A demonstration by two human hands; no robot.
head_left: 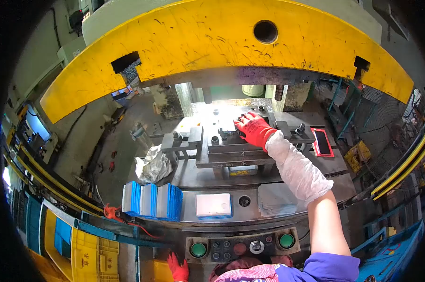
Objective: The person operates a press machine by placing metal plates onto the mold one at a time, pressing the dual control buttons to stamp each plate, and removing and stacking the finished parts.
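Observation:
My right hand (256, 131), in a red glove, reaches into the press and rests over the steel die (231, 149). Its fingers curl down around something small and dark that they mostly hide. A white sleeve cover (297, 165) wraps the right forearm. Down at the lower left, my left hand (177, 269), also red-gloved, has its fingers stretched out and somewhat apart, with nothing visible in them. It is beside the control panel (207, 238), left of the green button (198, 249).
The yellow press ram (198, 40) spans overhead. Along the front edge stand blue-edged plate stacks (167, 202), a white-topped stack (213, 205) and thin sheets (276, 199). A crumpled bag (153, 164) lies left, a red-cased phone (322, 142) right, a yellow crate (92, 256) lower left.

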